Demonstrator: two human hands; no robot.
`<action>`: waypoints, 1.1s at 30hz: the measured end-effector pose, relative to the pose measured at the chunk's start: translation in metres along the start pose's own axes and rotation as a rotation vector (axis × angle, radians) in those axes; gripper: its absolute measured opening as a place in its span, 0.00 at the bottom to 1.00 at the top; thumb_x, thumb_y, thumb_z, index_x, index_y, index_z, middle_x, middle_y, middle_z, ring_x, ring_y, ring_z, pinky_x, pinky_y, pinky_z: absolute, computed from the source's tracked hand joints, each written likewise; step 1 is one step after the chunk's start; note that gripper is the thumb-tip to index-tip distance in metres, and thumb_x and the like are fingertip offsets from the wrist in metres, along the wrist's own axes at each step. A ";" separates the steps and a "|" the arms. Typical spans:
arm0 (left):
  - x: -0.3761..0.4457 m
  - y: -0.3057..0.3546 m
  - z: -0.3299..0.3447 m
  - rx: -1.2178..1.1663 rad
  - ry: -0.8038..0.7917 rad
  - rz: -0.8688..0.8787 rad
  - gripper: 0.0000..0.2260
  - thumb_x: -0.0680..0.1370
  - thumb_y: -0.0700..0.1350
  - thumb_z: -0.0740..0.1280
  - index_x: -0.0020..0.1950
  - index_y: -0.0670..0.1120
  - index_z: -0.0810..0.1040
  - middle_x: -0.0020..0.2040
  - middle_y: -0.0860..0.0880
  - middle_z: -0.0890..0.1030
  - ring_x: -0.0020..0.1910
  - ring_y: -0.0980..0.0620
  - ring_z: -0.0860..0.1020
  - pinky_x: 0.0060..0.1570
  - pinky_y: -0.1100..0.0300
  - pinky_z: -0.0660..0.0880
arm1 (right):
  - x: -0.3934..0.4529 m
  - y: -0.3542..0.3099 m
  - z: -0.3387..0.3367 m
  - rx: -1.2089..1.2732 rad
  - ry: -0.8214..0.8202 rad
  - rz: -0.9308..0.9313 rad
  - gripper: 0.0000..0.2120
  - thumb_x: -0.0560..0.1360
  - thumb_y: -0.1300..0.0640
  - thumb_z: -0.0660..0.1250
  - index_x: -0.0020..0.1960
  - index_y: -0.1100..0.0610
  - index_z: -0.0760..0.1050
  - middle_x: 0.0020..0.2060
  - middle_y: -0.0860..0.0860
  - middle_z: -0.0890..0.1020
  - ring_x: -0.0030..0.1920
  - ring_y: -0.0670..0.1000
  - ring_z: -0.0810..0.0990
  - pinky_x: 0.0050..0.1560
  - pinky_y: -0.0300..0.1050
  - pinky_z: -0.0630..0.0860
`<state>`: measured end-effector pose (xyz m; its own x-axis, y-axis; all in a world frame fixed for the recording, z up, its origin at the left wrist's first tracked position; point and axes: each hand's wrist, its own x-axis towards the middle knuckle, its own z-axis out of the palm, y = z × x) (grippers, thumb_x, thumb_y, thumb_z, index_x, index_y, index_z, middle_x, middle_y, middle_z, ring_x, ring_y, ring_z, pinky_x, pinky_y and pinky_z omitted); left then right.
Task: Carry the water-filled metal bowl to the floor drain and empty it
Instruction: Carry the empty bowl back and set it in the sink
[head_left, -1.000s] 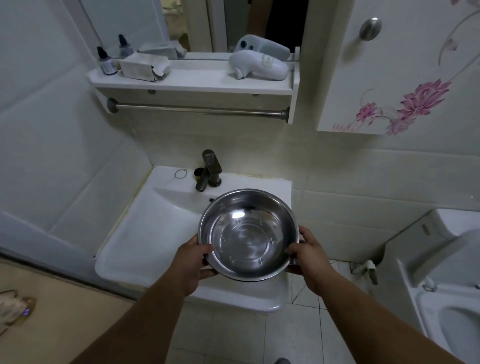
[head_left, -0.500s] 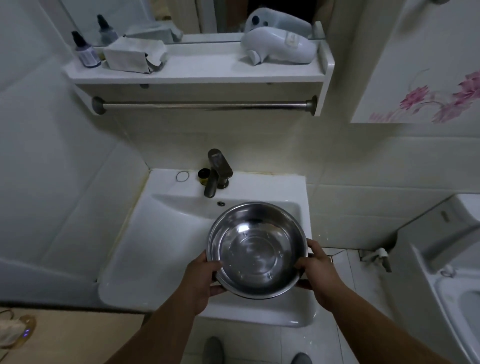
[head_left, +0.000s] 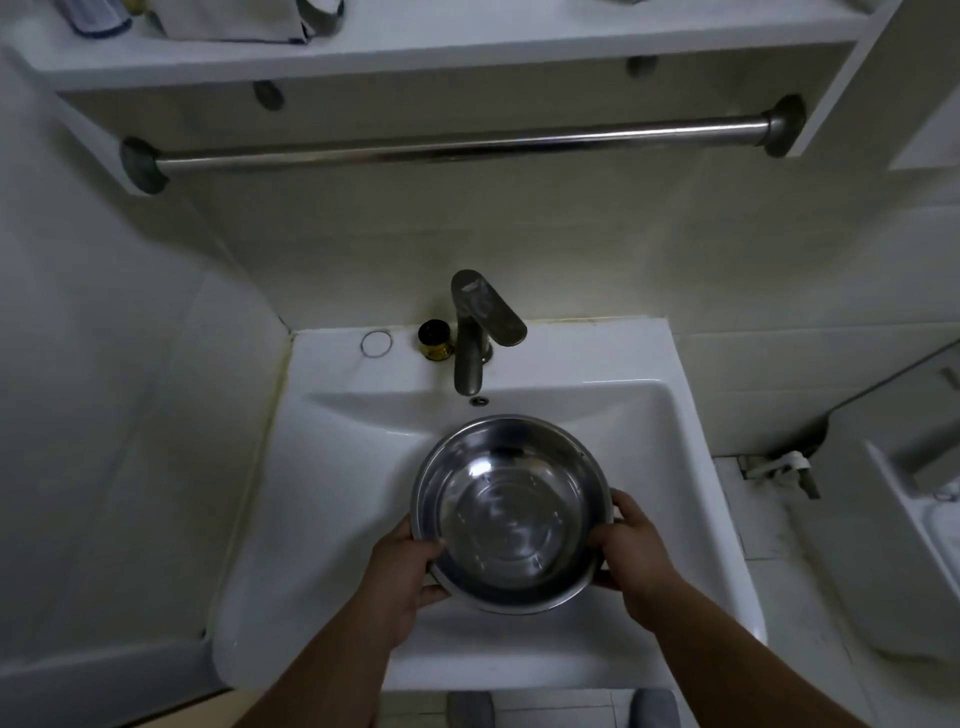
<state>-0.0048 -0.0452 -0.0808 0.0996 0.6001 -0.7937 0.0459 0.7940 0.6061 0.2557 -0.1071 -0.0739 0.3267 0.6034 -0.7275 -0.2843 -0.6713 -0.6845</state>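
Note:
A round metal bowl (head_left: 511, 512) hangs level over the white sink basin (head_left: 670, 467), in front of the faucet. Its shiny inside shows rings and small reflections; whether water is in it I cannot tell. My left hand (head_left: 402, 571) grips the bowl's left rim, thumb on the edge. My right hand (head_left: 634, 545) grips the right rim the same way. No floor drain shows in the head view.
A grey faucet (head_left: 475, 332) stands at the sink's back, with a small gold-and-black cap (head_left: 435, 340) and a thin ring (head_left: 376, 344) beside it. A metal towel bar (head_left: 457, 148) runs under a white shelf above. A toilet (head_left: 924, 530) stands right. Tiled floor lies below.
The view has moved closer and tipped down over the sink. The bowl, held in both hands throughout, now sits further over the basin and lower in the view.

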 end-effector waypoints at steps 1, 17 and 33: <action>0.008 0.000 -0.005 -0.001 0.002 -0.004 0.19 0.75 0.35 0.70 0.59 0.55 0.85 0.50 0.46 0.90 0.50 0.44 0.87 0.37 0.54 0.84 | 0.006 0.002 0.007 0.000 0.012 0.004 0.29 0.72 0.73 0.64 0.63 0.45 0.77 0.50 0.59 0.85 0.47 0.63 0.86 0.34 0.51 0.85; 0.079 -0.017 -0.032 -0.014 0.093 -0.051 0.19 0.78 0.30 0.64 0.59 0.50 0.84 0.47 0.44 0.90 0.46 0.42 0.87 0.33 0.54 0.83 | 0.058 0.030 0.048 -0.025 0.065 -0.006 0.27 0.73 0.70 0.63 0.59 0.40 0.79 0.48 0.57 0.86 0.44 0.60 0.86 0.34 0.49 0.84; 0.077 -0.017 -0.049 -0.052 0.155 -0.031 0.18 0.77 0.32 0.65 0.56 0.51 0.84 0.45 0.47 0.90 0.47 0.42 0.87 0.36 0.53 0.84 | 0.060 0.026 0.070 -0.128 0.028 -0.019 0.25 0.77 0.68 0.63 0.67 0.46 0.75 0.53 0.57 0.84 0.49 0.62 0.85 0.37 0.52 0.86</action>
<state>-0.0468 -0.0080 -0.1549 -0.0553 0.5798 -0.8128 -0.0050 0.8139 0.5809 0.2049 -0.0583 -0.1392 0.3568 0.6055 -0.7114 -0.1608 -0.7103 -0.6852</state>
